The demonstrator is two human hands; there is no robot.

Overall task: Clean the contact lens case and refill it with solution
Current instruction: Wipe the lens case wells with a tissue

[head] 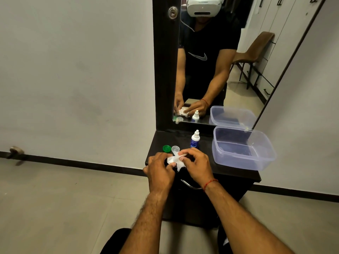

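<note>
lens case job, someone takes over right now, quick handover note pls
Left hand grips the lens case over the shelf; right hand pinches a tissue against it.
Green cap and clear cap lie off behind the hands; solution bottle stands upright beside them; clear tub at right.
Done: caps off, wiping under way.
Left: finish wiping, refill with solution, recap.

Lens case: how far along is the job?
Done: green cap and clear cap are off, lying on the dark shelf. In hand: left hand holds the case, right hand pinches a white tissue against it. Left: refilling; the solution bottle stands behind the hands, ungripped, and recapping.
</note>
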